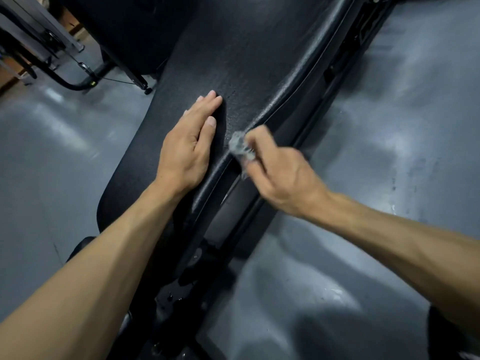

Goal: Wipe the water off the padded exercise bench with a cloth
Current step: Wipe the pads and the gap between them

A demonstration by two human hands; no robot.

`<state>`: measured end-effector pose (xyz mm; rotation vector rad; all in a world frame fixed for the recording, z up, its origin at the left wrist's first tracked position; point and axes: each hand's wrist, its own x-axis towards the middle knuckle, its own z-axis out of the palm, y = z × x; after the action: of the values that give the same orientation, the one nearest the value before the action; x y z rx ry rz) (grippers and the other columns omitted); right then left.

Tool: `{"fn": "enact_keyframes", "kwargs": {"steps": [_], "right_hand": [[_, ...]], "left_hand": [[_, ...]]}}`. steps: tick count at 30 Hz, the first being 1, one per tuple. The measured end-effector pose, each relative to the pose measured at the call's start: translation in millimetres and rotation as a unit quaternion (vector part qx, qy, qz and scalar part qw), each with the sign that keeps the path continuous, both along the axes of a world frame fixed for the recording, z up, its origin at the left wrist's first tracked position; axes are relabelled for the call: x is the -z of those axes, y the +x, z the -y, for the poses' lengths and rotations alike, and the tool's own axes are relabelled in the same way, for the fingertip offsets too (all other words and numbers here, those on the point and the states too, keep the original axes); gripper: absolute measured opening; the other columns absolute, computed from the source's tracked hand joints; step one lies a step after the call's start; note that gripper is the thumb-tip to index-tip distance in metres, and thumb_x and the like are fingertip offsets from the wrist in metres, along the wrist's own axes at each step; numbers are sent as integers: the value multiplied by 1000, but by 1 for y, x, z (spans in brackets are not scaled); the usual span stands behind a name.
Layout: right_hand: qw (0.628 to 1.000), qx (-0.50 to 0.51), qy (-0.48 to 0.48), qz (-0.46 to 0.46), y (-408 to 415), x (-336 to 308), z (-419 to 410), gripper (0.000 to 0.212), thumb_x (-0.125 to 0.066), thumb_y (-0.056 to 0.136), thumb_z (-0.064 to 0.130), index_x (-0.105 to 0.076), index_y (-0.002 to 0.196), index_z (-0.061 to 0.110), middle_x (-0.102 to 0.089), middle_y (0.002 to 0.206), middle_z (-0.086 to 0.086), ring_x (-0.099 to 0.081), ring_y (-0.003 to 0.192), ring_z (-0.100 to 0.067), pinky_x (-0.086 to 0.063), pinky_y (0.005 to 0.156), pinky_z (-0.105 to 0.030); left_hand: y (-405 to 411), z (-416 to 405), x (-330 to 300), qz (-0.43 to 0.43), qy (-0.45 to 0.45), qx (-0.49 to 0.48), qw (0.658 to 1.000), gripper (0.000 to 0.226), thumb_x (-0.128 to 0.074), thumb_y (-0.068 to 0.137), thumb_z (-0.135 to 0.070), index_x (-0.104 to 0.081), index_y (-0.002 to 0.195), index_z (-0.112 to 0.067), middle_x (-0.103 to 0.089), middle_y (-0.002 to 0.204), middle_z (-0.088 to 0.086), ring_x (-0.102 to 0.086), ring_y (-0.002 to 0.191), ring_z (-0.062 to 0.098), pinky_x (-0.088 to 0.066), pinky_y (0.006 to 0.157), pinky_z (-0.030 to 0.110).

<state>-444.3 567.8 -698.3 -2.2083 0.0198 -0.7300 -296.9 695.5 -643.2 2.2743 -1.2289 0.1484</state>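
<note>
We see the black padded bench (233, 61) running from the lower middle of the picture up toward the top, and it stands on a grey shiny floor (389, 126). Our left hand (188, 141) lies flat on the top of the pad, palm down, with the fingers straight and held close together, the thumb beside them; it holds nothing. Our right hand (278, 170) is just to the right of it, at the right edge of the pad, where a rounded seam runs along the side. This hand is blurred, but we can see that its fingers are curled and pinch a small crumpled cloth (240, 149), pale grey in colour. The cloth touches the edge of the bench, between the two hands. The two hands are near each other but they do not touch. On the pad surface above the left hand there is a finely speckled, shiny area, which looks like small drops of water (233, 81). Under the right edge of the pad we see the dark frame (226, 219) of the bench. At the upper left, on the floor, there are black metal legs of other equipment (65, 74).
</note>
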Motion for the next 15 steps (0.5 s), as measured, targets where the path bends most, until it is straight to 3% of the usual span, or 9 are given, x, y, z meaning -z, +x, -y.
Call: {"fn": "enact_keyframes", "kwargs": {"steps": [3, 7, 9, 11, 15], "right_hand": [[999, 30, 36, 22, 0, 2, -12, 14, -47, 100, 20, -36, 109, 21, -57, 63, -3, -53, 52, -32, -48, 54, -47], [991, -128, -29, -2, -13, 16, -87, 20, -48, 94, 15, -36, 110, 15, -40, 63, 7, -45, 53, -32, -47, 51, -47], [987, -155, -38, -29, -11, 20, -85, 22, -46, 95, 18, -32, 112, 19, -47, 64, 2, -47, 56, -35, -49, 56, -47], [992, -116, -32, -25, -5, 16, -63, 21, -47, 98, 22, -32, 113, 22, -58, 66, -6, -52, 55, -36, -49, 55, -47], [998, 0, 62, 24, 1, 7, -25, 11, -49, 102, 20, -40, 108, 20, -56, 60, -4, -49, 47, -22, -44, 53, -43]], "left_hand": [[1, 0, 1, 1, -4, -4, 1000, 41, -38, 111, -23, -50, 151, -24, -41, 160, -11, -29, 151, 2, -23, 126, 34], [0, 0, 0, 6, 6, -1, 1000, 41, -39, 111, -21, -50, 151, -21, -41, 160, -8, -29, 151, 4, -21, 126, 31], [3, -2, -7, 6, 32, 11, 999, 42, -39, 111, -21, -48, 152, -22, -39, 161, -9, -27, 151, 4, -19, 126, 27], [9, -12, -15, 21, 70, 38, 997, 43, -41, 110, -21, -47, 153, -22, -39, 162, -8, -27, 152, 4, -20, 125, 23], [5, -61, -19, 33, 105, 56, 992, 44, -43, 109, -25, -48, 152, -23, -38, 162, -9, -31, 151, 7, -30, 124, 39]]}}
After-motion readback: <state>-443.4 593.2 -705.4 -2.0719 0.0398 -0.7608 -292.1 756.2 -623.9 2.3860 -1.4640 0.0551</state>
